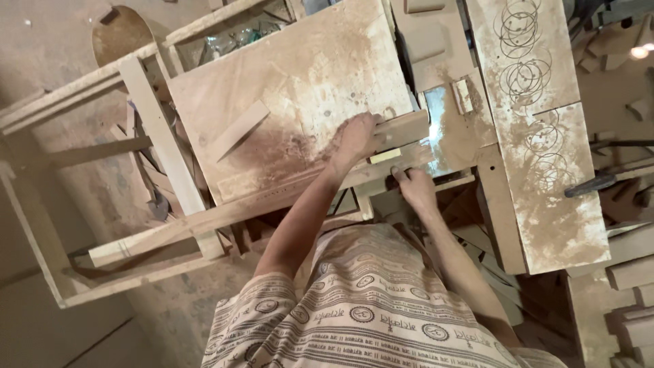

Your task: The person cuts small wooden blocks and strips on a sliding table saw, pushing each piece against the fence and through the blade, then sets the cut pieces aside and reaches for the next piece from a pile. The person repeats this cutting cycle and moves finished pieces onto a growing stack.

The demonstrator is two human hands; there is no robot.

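at the far left a bare timber frame of pale rails stands on the dusty floor, its lower corner cut off by the picture edge, and dark offcuts are piled inside it, too jumbled to count. next comes the worktop, a dust-coated board tilted in the view, with 1 thin wooden strip lying loose on it, well apart from the hands. the left hand lies palm down on the worktop with its fingers curled over the near end of 1 short wooden block, holding it against the surface; the fingertips are hidden behind the block. just under the block 1 small pale piece peeks out, mostly covered. the right hand sits lower, at the front edge of the worktop, fingers bent narrow against the rail; what it grips, if anything, cannot be made out. past the block a shiny metal plate shows through sawdust, and 1 small pale block rests on it. further right 1 long board carries many scribed circles, overlapping so that they cannot be counted. at the far right, stacked wood pieces and a dark handle are dim and partly cut off.
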